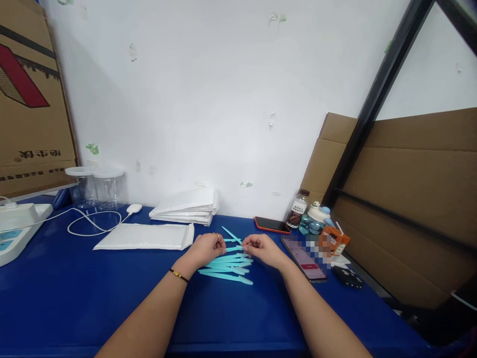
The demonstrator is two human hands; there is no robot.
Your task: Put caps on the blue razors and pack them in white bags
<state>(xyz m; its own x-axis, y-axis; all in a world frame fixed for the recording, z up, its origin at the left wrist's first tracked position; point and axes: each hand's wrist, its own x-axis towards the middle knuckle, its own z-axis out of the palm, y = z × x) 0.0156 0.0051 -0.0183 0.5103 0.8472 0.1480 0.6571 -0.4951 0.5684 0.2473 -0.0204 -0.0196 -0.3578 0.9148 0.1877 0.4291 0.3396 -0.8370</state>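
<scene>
Several slim turquoise eyebrow razors lie side by side in a loose pile on the blue table. My left hand is closed at the left end of one razor above the pile. At that razor's other end, the fingertips of my right hand are pinched together. Another razor slants away just beyond my fingers, its near end by my right fingertips. My fingers partly hide the razor ends between them.
Left of my hands lies a white padded envelope, with a stack of them by the wall. Clear jars and a power strip stand farther left. Phones, bottles and an orange carton occupy the right.
</scene>
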